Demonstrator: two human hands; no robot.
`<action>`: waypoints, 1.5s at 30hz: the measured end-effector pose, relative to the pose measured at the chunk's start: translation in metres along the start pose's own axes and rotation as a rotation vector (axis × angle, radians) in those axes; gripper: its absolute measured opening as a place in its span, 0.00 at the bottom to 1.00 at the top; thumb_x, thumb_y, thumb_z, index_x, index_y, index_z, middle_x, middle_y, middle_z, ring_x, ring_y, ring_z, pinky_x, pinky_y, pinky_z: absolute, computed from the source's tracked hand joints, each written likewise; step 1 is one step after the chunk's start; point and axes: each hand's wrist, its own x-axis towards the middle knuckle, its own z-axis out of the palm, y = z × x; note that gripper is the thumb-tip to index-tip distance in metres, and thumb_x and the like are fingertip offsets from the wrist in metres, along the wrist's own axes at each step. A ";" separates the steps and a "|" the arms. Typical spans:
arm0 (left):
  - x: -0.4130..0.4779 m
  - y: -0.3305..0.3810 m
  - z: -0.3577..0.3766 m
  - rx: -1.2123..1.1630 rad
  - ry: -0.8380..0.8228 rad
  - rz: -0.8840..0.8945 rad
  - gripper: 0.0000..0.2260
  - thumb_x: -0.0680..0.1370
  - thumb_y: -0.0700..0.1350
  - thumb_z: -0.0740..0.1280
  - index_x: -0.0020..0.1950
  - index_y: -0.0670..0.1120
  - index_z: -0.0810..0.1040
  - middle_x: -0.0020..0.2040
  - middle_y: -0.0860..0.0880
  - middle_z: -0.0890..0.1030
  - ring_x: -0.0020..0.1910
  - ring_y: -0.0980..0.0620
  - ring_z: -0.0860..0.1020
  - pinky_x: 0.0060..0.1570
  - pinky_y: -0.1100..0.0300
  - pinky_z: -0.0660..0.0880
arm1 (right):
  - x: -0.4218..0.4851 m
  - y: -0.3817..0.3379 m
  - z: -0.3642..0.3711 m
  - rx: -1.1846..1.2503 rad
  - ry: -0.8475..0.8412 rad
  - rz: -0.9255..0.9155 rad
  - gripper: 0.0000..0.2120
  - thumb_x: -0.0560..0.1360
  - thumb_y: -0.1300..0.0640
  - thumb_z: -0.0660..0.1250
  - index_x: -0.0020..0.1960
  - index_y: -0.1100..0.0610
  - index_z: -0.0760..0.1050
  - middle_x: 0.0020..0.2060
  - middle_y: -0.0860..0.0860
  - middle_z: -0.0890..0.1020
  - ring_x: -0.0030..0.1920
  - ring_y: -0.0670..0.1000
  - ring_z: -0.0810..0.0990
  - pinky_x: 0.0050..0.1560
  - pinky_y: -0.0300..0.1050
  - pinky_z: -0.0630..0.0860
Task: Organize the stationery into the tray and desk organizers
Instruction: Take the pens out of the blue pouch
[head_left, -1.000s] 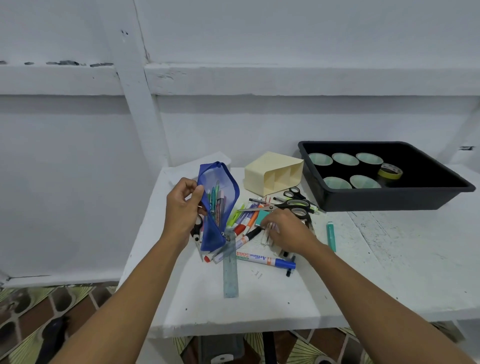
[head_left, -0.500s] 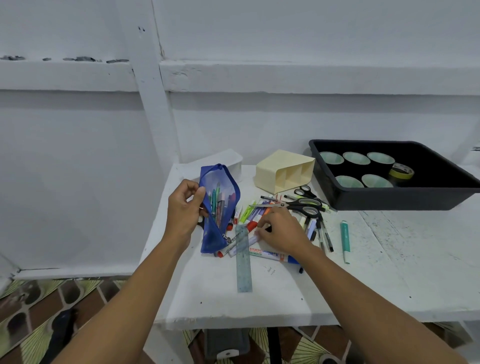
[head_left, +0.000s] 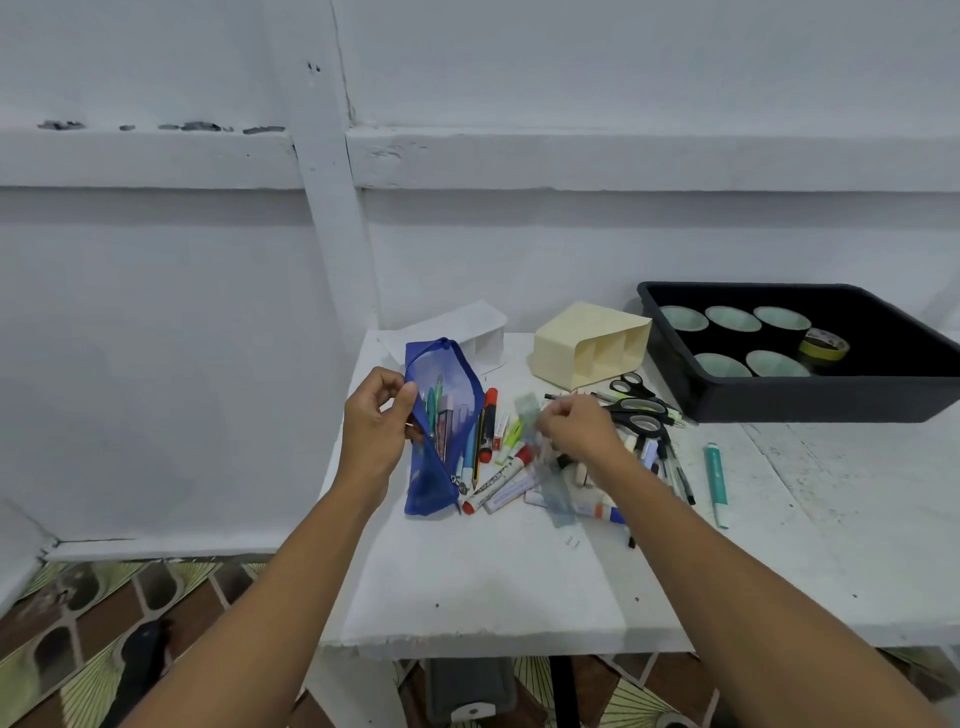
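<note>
While the left hand (head_left: 376, 428) pinches the blue pouch (head_left: 447, 410) open mid-frame, the right hand (head_left: 576, 431) pinches the ruler (head_left: 557, 496), likely to sort it

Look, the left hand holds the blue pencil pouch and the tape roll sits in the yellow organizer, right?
No. In the head view the left hand holds the blue pencil pouch, but the tape roll sits in the black tray, beside the cups.

A white table (head_left: 493, 587) stands against a white wall (head_left: 156, 312) over patterned floor tiles (head_left: 78, 623).
</note>
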 end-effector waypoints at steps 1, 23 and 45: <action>0.000 -0.001 0.000 -0.002 0.001 0.000 0.08 0.80 0.48 0.64 0.47 0.44 0.73 0.47 0.51 0.81 0.43 0.50 0.83 0.37 0.49 0.82 | -0.001 -0.009 -0.007 0.073 0.049 -0.033 0.04 0.74 0.63 0.67 0.41 0.62 0.79 0.43 0.58 0.84 0.37 0.51 0.79 0.43 0.50 0.80; -0.006 0.007 -0.002 -0.061 -0.022 0.029 0.08 0.81 0.46 0.63 0.46 0.43 0.72 0.47 0.49 0.81 0.41 0.50 0.82 0.35 0.52 0.81 | -0.008 -0.059 0.020 0.253 0.055 -0.192 0.08 0.78 0.65 0.63 0.48 0.59 0.80 0.37 0.57 0.84 0.36 0.52 0.83 0.37 0.44 0.82; 0.014 -0.014 -0.025 -0.049 0.004 0.014 0.08 0.81 0.45 0.63 0.46 0.41 0.72 0.47 0.45 0.81 0.42 0.48 0.82 0.31 0.57 0.78 | 0.010 -0.021 0.054 -0.979 -0.410 -0.957 0.12 0.72 0.60 0.70 0.52 0.46 0.81 0.49 0.48 0.75 0.51 0.49 0.68 0.45 0.47 0.71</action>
